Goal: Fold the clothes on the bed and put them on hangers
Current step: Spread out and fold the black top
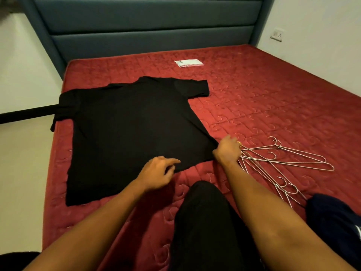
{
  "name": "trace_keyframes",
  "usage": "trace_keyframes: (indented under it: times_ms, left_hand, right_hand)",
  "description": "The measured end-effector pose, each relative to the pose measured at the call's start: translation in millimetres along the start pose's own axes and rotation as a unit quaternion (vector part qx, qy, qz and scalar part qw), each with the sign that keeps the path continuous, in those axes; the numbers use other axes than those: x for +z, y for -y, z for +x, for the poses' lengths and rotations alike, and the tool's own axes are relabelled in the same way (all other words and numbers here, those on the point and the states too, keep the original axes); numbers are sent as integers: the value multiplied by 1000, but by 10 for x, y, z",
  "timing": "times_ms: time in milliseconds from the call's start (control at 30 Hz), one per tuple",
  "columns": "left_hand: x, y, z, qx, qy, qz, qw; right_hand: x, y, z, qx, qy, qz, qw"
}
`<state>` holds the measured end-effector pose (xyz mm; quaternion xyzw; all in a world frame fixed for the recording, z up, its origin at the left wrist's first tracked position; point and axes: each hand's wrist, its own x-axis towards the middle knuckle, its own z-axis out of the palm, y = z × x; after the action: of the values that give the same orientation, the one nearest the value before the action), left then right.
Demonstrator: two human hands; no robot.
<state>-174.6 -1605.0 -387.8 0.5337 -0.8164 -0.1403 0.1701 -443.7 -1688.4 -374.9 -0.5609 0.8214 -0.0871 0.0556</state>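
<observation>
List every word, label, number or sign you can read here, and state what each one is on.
No text in this view can be read.
The white packet on the mattress: faint marking, too small and blurred to read.
The wall switch plate: no legible marks.
The black T-shirt: no print or label shows.
</observation>
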Motion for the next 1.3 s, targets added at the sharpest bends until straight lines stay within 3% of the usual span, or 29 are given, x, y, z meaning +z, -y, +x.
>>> trace_keyframes:
  times_ms: [67,100,133,200,267,333,400,467,533,567,633,700,833,967,1067,1300]
  left_hand:
    - [-129,193,-151,-39,-62,27,997]
    - [-186,314,-232,-63,-82,50,993]
    - [-265,452,-347,-93,-88,86,988]
    - [-392,682,-618,-153,-40,159,974]
    - [-500,853,-880,-203,34,195,959]
    - [-622,981,-1139,-240,12,188,952]
    - [-720,1114,-1346,-295,-98,165,936]
    - [-810,1171,-1519,-396,-183,128,891]
    - [-859,1204,-1662,-514,-163,75,839]
    - [-844,1224,-1698,-538,-143,46,830]
    - [-888,1275,-1787,-547,-127,2,828]
    - [-975,1300,-1833,-564,-104,-20,819]
    - [-1202,1301,-1826,-595,-22,-87,799]
    - [-1334,1218,-1691,-586,60,-54,806]
    - [-1348,1170,-1437,-547,65,68,832]
    - [-1099,1170,-422,-364,75,188,909]
  right_hand:
    - [-25,264,-75,-127,-30,-17,991]
    - [-16,383,-92,-191,-4,-8,982]
    - [-12,528,-147,-239,73,-4,968]
    - [1,753,-276,-268,260,-76,925]
    - [-109,943,-367,-262,361,-161,880]
    - [-243,1196,-491,-237,429,-171,855]
    - [-280,1472,-642,-274,384,-175,864]
    - [-177,1736,-877,-352,306,-122,876]
    - [8,1942,-1221,-393,324,6,860]
    - [111,1991,-1397,-407,352,39,842]
    - [318,2146,-1752,-463,381,13,800]
    - [455,2258,-2002,-518,357,-77,773]
    - [402,2500,-2086,-514,310,-84,795]
    - [426,2551,-2069,-506,387,-87,765]
    - [386,2581,-1880,-498,369,-38,784]
    - [298,2464,-578,-408,305,-3,861]
